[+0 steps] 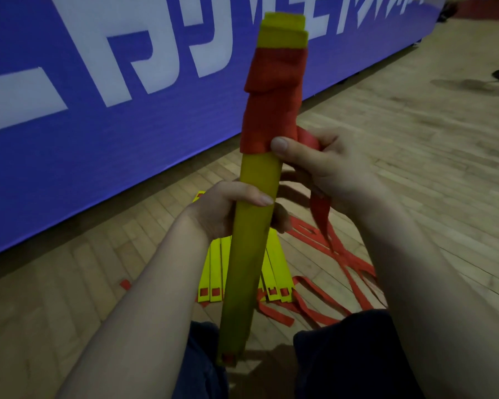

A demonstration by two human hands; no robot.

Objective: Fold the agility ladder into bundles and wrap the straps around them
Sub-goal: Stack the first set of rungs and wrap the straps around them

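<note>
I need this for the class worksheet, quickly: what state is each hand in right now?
Left hand: closed around the bundle.
Right hand: closed on the strap, holding it against the bundle.

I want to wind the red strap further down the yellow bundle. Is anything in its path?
Yes. The left hand grips the yellow bundle just below the wrapped red strap, with its thumb across the front. The right hand pinches the strap's loose end beside the bundle.

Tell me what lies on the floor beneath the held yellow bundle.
Yellow rungs lie side by side on the wooden floor, loose red straps trailing beside them. The bundle hides the middle rungs.
</note>
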